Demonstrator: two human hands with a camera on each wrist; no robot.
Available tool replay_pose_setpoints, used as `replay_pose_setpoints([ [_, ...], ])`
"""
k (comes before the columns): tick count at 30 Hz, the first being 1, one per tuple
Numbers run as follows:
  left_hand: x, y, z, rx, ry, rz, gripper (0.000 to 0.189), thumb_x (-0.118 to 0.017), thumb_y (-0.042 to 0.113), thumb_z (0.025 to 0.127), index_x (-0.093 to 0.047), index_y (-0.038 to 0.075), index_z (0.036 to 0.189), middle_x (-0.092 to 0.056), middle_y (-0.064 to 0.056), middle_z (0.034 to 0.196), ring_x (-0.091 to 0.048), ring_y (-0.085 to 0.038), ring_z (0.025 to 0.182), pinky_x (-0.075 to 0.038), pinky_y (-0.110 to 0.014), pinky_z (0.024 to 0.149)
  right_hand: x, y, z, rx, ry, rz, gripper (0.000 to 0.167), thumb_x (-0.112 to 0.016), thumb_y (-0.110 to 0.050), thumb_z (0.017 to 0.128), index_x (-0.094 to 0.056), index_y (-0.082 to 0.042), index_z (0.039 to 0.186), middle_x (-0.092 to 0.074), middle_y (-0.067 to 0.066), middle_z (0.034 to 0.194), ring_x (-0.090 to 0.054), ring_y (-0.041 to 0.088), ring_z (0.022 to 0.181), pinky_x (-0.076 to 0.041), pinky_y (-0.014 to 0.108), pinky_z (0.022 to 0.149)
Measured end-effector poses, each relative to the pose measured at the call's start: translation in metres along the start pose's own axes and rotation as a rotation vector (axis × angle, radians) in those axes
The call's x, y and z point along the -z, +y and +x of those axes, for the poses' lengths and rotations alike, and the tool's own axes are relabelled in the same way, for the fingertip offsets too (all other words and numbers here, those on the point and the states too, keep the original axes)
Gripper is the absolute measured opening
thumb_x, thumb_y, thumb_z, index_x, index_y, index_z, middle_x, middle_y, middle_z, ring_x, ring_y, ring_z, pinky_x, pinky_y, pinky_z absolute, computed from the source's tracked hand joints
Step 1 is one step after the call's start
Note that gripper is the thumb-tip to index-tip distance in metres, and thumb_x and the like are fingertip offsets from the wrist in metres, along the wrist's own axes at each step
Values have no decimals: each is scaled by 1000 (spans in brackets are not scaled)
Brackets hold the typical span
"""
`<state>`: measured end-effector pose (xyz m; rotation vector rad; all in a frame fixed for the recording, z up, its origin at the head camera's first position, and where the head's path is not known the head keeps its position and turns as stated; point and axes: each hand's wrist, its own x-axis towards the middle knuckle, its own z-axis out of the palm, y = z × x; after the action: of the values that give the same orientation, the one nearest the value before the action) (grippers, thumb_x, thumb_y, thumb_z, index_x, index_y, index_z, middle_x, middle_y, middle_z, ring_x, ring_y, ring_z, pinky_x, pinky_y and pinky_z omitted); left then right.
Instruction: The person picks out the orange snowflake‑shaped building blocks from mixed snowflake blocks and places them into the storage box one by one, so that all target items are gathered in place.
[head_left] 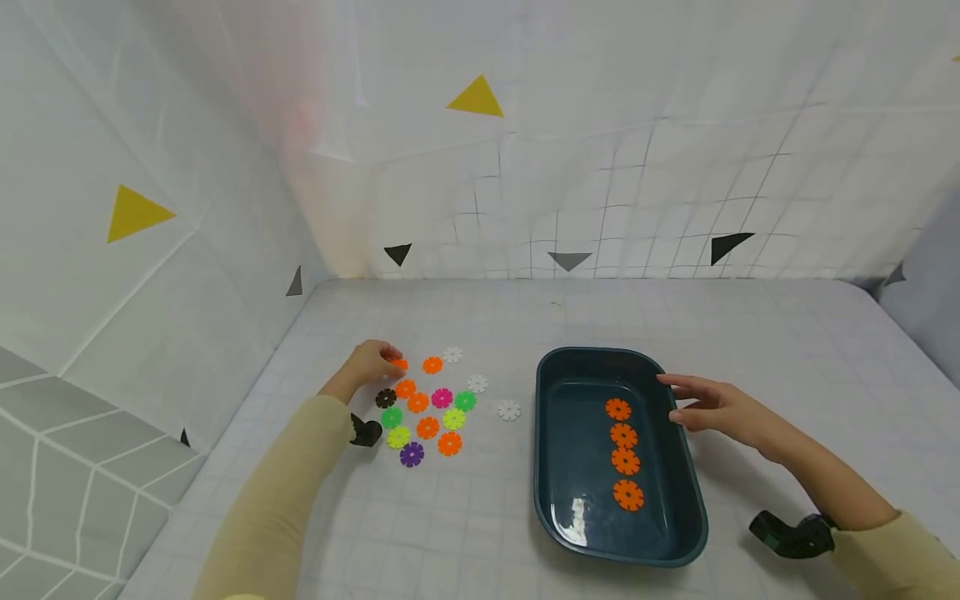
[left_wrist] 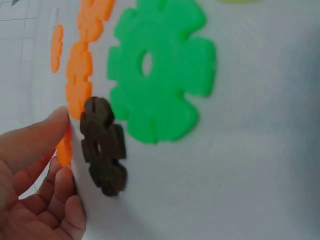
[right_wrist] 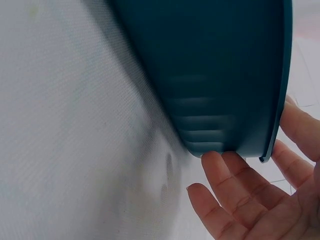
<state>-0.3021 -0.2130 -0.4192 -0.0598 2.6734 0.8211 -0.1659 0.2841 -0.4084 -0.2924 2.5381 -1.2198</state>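
In the head view, the left hand (head_left: 371, 360) pinches an orange disc (head_left: 400, 364) at its fingertips. Just nearer the body from those fingers lies a black disc (head_left: 386, 398); other coloured discs spread out to their right. Bare bench (head_left: 480, 508) stretches on toward the tray (head_left: 570, 450), broken by a lone white disc (head_left: 508, 410). The tray's raised rim is the edge to clear; inside, four orange discs (head_left: 626, 461) form a row, with bare floor to their left.

In the left wrist view, thumb and fingers flank the orange disc, though the exact contact is partly hidden. It looks like thin, light, fairly stiff plastic, slick on its flat faces and unlikely to break; the notched edge should give the surest hold. The black disc sits close beside the fingertips, so room there is tight.

In the right wrist view, the right hand (right_wrist: 260, 200) has its fingers spread and loosely bent, touching the tray's outer corner. The smooth wall may slip; the rim's lip seems the better hold.
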Motion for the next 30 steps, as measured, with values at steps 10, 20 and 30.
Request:
replay_pose_setpoints([
  [10, 2, -1, 0, -4, 29, 2, 36, -69, 18, 81, -60, 2, 111, -56, -16, 107, -51, -25, 89, -46, -35, 84, -2, 0, 0, -7, 18, -16, 65, -59, -31, 88, -32, -3, 141, -36, 34, 135, -48, 44, 112, -50, 50, 80],
  [20, 5, -8, -3, 15, 38, -131, 32, -66, 13, 82, -60, -1, 110, -59, -13, 98, -53, -19, 79, -47, -28, 74, -2, -1, 0, -13, 20, -4, 66, -59, -31, 88, -32, -3, 141, -36, 33, 135, -49, 43, 112, -51, 47, 80],
  [30, 6, -8, -4, 17, 22, -215, 30, -64, 13, 83, -59, 0, 110, -63, -8, 88, -56, -15, 71, -48, -24, 69, -1, 0, 0, -5, 13, -24, 64, -58, -31, 89, -32, -4, 141, -35, 34, 135, -47, 45, 113, -50, 50, 80],
])
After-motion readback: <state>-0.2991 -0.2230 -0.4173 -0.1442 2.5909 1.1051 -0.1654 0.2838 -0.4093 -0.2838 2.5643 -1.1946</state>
